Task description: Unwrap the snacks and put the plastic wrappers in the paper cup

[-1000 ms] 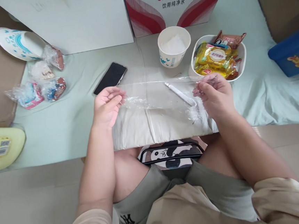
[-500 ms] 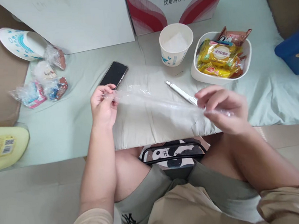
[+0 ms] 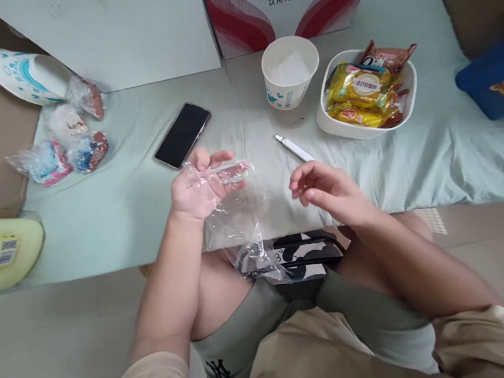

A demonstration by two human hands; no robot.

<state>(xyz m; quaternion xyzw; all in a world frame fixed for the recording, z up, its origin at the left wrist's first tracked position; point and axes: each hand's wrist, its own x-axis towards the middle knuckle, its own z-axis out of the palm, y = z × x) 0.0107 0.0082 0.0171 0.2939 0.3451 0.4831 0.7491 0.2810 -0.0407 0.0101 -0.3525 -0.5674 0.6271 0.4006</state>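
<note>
Clear, crinkled plastic film [image 3: 252, 221] lies over the palm and fingers of my left hand [image 3: 205, 184] and hangs past the table edge toward my lap. That hand is palm up, its fingers partly bent under the film and holding it. Whether the film is a sheet or a bag, I cannot tell. My right hand [image 3: 327, 191] is to the right, apart from the film, its fingers loosely curved and empty. Just beyond it lies a white pen-like tool [image 3: 292, 147], its near end hidden by the fingers. A black phone [image 3: 183, 135] rests behind my left hand.
A paper cup [image 3: 290, 74] with white material inside stands near a white bowl [image 3: 324, 121] of wrapped snacks. At left are a tipped paper cup [image 3: 25, 76] and several plastic-wrapped pieces [image 3: 55, 159]. Boxes [image 3: 132, 34] line the back; a yellow-green bottle [image 3: 23, 253] is front left.
My right hand has let go of the film, which was stretched between both hands and now hangs from my left. Both hands have come closer together, and the phone is more fully visible.
</note>
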